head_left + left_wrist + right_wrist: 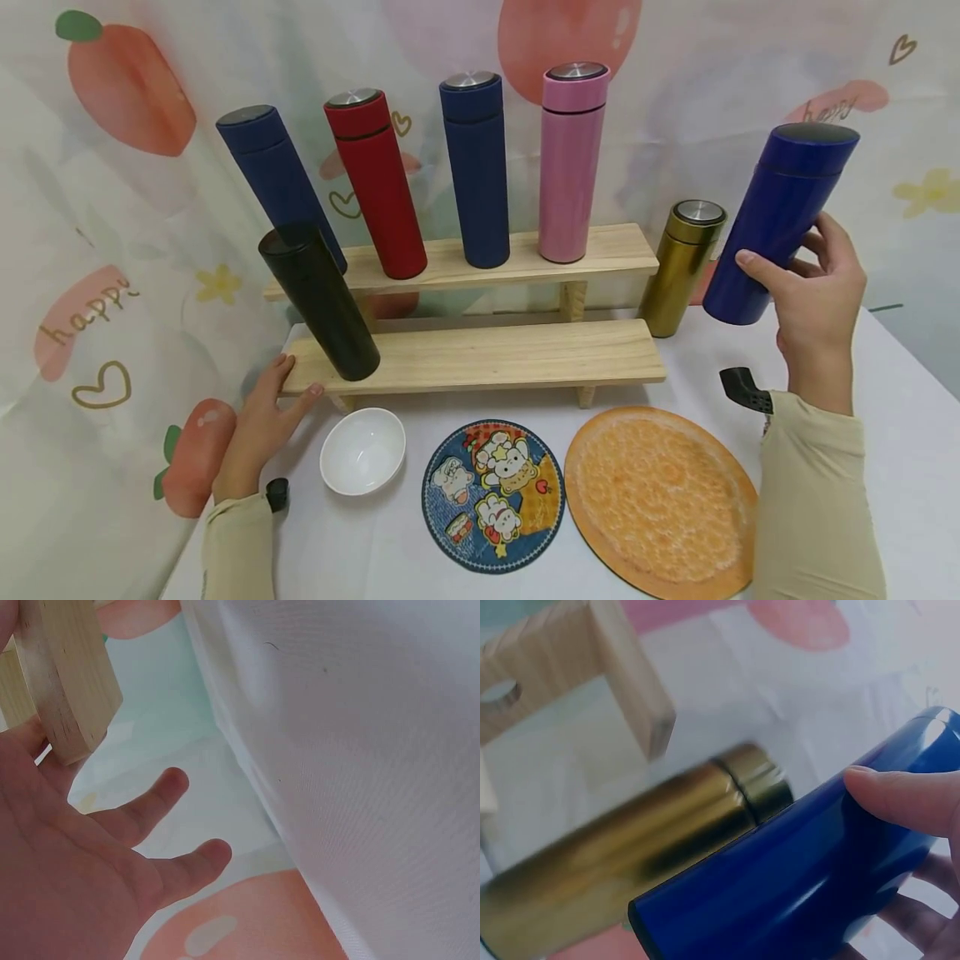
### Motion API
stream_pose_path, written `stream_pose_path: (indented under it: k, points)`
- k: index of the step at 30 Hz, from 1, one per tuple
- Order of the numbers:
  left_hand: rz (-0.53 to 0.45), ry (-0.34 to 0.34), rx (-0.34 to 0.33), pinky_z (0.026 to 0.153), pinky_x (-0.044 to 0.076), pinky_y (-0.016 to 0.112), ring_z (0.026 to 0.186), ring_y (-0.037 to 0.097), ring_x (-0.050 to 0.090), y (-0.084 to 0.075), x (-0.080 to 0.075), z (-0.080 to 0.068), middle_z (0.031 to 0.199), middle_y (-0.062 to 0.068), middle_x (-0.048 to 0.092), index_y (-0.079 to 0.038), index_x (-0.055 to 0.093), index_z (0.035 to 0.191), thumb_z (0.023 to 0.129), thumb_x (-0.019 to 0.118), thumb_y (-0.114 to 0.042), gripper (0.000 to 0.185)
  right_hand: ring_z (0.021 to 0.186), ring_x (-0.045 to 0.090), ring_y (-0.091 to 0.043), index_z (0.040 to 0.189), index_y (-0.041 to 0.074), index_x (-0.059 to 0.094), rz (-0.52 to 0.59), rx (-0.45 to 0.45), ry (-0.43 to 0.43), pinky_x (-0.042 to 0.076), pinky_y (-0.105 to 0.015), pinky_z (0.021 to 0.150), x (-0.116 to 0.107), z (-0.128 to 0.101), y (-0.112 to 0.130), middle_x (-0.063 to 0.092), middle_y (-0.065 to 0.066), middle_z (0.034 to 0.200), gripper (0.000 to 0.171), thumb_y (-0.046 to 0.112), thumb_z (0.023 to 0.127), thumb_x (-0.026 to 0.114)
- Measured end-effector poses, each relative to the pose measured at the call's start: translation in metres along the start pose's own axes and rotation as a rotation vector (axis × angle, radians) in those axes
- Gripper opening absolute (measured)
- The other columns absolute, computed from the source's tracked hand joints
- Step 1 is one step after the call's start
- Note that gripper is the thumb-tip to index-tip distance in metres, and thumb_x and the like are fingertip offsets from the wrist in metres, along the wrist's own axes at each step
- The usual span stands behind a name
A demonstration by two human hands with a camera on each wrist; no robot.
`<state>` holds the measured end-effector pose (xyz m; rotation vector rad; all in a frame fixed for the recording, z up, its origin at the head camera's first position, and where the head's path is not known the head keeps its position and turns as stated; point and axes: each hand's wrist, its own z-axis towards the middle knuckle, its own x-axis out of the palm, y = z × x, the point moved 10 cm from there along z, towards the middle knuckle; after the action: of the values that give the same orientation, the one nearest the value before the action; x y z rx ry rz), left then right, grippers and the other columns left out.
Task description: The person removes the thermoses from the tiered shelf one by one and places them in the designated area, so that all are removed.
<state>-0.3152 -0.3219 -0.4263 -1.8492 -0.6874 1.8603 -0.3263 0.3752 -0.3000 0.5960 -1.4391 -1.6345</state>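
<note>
My right hand (813,287) grips a glossy blue flask (780,221) and holds it tilted above the table at the right; the right wrist view shows the thumb (904,799) across the blue flask (795,885). A gold flask (681,267) stands on the table just left of it, and the gold flask (622,847) appears blurred in the wrist view. My left hand (262,421) rests with straight fingers against the left end of the lower wooden shelf (487,357). A black flask (318,302) stands on that shelf near the left hand.
The upper shelf (600,250) carries a dark blue flask (277,185), a red flask (377,185), another blue flask (474,171) and a pink flask (572,162). A white bowl (363,450), a cartoon mat (491,494) and an orange mat (660,500) lie in front. A printed curtain (112,208) hangs behind.
</note>
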Motion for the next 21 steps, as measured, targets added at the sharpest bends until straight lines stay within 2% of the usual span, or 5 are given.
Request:
stream_pose_path:
  k: [2, 7, 15, 21]
  points:
    - [0.002, 0.003, 0.000, 0.120, 0.019, 0.076, 0.158, 0.054, 0.015, 0.000, 0.000, 0.001, 0.177, 0.023, 0.009, -0.003, 0.015, 0.171, 0.103, 0.064, -0.059, 0.101, 0.115, 0.058, -0.014, 0.156, 0.030, 0.057, -0.019, 0.006, -0.007, 0.030, -0.042, 0.125, -0.005, 0.004, -0.005, 0.056, -0.001, 0.150, 0.081, 0.001, 0.087, 0.089]
    - [0.003, 0.009, -0.007, 0.119, 0.019, 0.076, 0.158, 0.054, 0.014, 0.002, 0.000, 0.002, 0.177, 0.023, 0.008, -0.003, 0.014, 0.171, 0.104, 0.063, -0.060, 0.101, 0.112, 0.058, -0.013, 0.155, 0.029, 0.058, -0.039, 0.022, -0.022, 0.035, -0.039, 0.122, -0.012, 0.014, -0.021, 0.055, -0.001, 0.152, 0.081, -0.002, 0.087, 0.087]
    - [-0.003, -0.004, 0.006, 0.121, 0.019, 0.075, 0.158, 0.053, 0.016, 0.001, 0.001, 0.002, 0.177, 0.022, 0.011, -0.002, 0.017, 0.171, 0.104, 0.065, -0.057, 0.099, 0.129, 0.053, -0.016, 0.162, 0.035, 0.047, -0.171, 0.079, 0.009, 0.027, -0.041, 0.127, -0.015, 0.026, -0.055, 0.046, 0.001, 0.165, 0.082, 0.005, 0.094, 0.082]
    - [-0.013, -0.011, 0.023, 0.121, 0.018, 0.074, 0.158, 0.053, 0.016, -0.002, -0.001, 0.002, 0.177, 0.023, 0.011, 0.000, 0.018, 0.170, 0.105, 0.065, -0.054, 0.097, 0.139, 0.050, -0.024, 0.163, 0.033, 0.046, -0.155, 0.066, 0.022, 0.029, -0.039, 0.126, -0.015, 0.033, -0.076, 0.047, -0.001, 0.164, 0.084, 0.001, 0.094, 0.080]
